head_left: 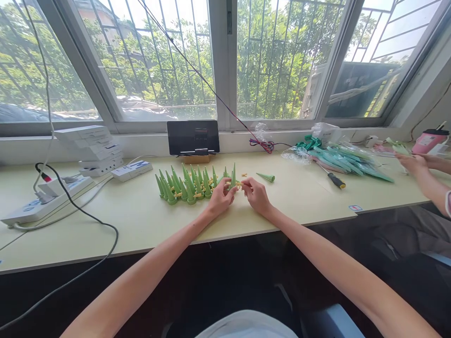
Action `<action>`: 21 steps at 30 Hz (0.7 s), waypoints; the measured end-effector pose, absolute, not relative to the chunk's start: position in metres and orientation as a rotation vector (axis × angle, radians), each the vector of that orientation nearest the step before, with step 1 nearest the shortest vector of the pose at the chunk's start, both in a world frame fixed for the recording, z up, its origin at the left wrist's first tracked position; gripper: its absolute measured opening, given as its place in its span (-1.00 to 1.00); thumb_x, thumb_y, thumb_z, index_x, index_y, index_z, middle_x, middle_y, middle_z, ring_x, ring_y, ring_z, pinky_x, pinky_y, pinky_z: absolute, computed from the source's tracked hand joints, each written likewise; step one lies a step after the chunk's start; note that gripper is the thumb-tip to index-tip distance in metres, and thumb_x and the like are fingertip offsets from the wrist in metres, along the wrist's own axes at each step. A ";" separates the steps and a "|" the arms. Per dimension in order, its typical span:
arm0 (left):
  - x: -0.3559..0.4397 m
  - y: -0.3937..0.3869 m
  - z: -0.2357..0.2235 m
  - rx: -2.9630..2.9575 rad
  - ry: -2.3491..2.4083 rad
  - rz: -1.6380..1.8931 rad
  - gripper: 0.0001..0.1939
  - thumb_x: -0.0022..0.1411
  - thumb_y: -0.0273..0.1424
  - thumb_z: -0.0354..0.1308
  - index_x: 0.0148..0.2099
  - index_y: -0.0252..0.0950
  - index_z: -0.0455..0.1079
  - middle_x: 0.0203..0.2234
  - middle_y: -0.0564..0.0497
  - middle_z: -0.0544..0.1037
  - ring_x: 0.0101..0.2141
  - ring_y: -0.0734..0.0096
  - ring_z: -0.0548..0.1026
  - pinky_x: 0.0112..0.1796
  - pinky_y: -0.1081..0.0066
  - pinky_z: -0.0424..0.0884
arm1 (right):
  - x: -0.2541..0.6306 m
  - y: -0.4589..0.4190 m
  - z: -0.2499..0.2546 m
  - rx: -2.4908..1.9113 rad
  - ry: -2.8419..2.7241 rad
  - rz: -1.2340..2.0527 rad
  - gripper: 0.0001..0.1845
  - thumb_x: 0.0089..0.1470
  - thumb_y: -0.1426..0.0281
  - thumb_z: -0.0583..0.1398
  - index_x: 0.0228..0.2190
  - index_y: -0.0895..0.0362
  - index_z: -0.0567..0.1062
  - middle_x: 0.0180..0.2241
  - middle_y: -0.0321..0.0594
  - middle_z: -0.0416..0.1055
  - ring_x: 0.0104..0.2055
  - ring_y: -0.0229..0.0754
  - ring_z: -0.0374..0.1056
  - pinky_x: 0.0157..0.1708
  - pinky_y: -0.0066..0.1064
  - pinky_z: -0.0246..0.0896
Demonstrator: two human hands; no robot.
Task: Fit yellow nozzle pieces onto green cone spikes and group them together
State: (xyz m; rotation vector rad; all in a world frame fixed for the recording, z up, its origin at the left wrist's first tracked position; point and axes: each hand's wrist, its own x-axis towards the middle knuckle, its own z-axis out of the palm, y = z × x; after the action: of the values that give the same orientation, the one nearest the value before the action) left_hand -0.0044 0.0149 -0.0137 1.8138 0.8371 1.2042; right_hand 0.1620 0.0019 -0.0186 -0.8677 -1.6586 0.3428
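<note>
My left hand (221, 196) is closed on a green cone (233, 175) that points upward just above the table. Close beside it, my right hand (256, 193) pinches a small yellow piece (239, 185) at the cone's right side. Whether that piece touches the cone, I cannot tell. To the left stands a cluster of upright green cones (190, 190) with small yellow pieces among their bases. One more green cone (268, 177) lies on its side behind my right hand. Another yellow bit (244, 175) rests on the table past my fingertips.
A dark tablet (193, 137) leans by the window. White boxes (102, 152) and a power strip (45, 202) with cables are at left. At right lie a screwdriver (336, 180) and green plastic packets (352, 162). Another person's hands (416, 162) work beside a pink cup (430, 141).
</note>
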 end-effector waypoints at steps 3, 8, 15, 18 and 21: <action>-0.005 0.014 -0.013 1.829 0.847 1.200 -0.60 0.25 -0.11 0.13 -0.02 -0.24 0.17 -0.42 0.09 0.38 -0.70 0.69 0.25 -0.66 0.58 0.15 | 0.162 0.002 -0.019 -0.868 -1.667 0.331 -0.83 0.23 0.32 0.06 -0.37 0.10 0.35 -0.50 -0.29 0.34 -0.55 -0.28 0.23 -0.46 -0.41 0.21; -0.005 0.011 -0.010 1.844 0.846 1.187 -0.61 0.26 -0.10 0.12 -0.02 -0.23 0.17 -0.40 0.08 0.39 -0.70 0.69 0.26 -0.66 0.57 0.17 | 0.163 0.002 -0.020 -0.877 -1.682 0.301 -0.81 0.24 0.30 0.06 -0.39 0.10 0.35 -0.50 -0.28 0.36 -0.52 -0.26 0.25 -0.43 -0.41 0.21; -0.005 0.011 -0.010 1.883 0.876 1.189 -0.60 0.26 -0.10 0.12 -0.01 -0.24 0.17 -0.44 0.09 0.37 -0.71 0.68 0.27 -0.64 0.57 0.19 | 0.164 0.003 -0.020 -0.902 -1.691 0.276 -0.77 0.25 0.27 0.05 -0.40 0.11 0.36 -0.51 -0.27 0.36 -0.51 -0.25 0.25 -0.43 -0.42 0.18; -0.005 0.011 -0.009 1.899 0.907 1.179 -0.59 0.26 -0.10 0.12 -0.01 -0.25 0.17 -0.41 0.07 0.40 -0.71 0.68 0.27 -0.63 0.57 0.20 | 0.165 0.003 -0.020 -0.909 -1.696 0.269 -0.76 0.24 0.28 0.05 -0.42 0.11 0.36 -0.53 -0.29 0.35 -0.51 -0.26 0.24 -0.43 -0.43 0.16; -0.005 0.010 -0.009 1.903 0.932 1.173 -0.58 0.25 -0.10 0.13 0.01 -0.25 0.18 -0.37 0.03 0.44 -0.71 0.69 0.28 -0.62 0.56 0.23 | 0.165 0.003 -0.020 -0.926 -1.702 0.268 -0.76 0.24 0.27 0.04 -0.43 0.11 0.36 -0.54 -0.29 0.33 -0.52 -0.26 0.22 -0.44 -0.43 0.15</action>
State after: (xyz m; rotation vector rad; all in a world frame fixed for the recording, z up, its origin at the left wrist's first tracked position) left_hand -0.0052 0.0102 -0.0092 1.9033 0.9323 1.1732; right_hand 0.1649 0.0027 -0.0196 -0.9258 -1.7017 0.2680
